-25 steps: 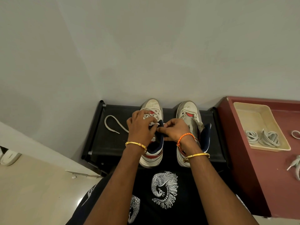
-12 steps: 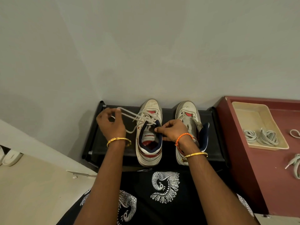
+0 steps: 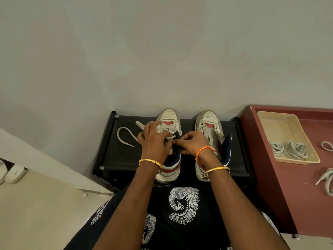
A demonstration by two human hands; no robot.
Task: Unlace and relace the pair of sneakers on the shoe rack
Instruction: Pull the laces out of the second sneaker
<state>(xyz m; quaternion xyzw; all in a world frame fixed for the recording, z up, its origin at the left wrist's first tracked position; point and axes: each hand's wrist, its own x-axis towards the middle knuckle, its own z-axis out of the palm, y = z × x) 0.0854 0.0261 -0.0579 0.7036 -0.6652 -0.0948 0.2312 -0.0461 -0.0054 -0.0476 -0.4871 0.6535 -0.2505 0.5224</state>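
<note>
Two white sneakers with red and navy trim stand side by side on a black shoe rack (image 3: 124, 159). The left sneaker (image 3: 169, 118) has a grey-white lace (image 3: 124, 136) crossed through its front eyelets, and a loose end loops onto the rack to its left. My left hand (image 3: 155, 141) is over this sneaker's tongue, fingers curled on the lace. My right hand (image 3: 192, 143) pinches the lace at the navy collar edge. The right sneaker (image 3: 207, 120) shows no lace and its collar hangs open.
A maroon cabinet (image 3: 281, 186) stands to the right of the rack. On it sits a beige tray (image 3: 281, 123) holding bundled laces (image 3: 288, 150), with more loose laces (image 3: 326, 179) beside it. A pale wall rises right behind the rack. White footwear (image 3: 14, 174) lies on the floor at far left.
Half a second ago my left hand was out to the left, pulling the lace taut. It has come back over the left sneaker, and the lace end lies slack on the rack.
</note>
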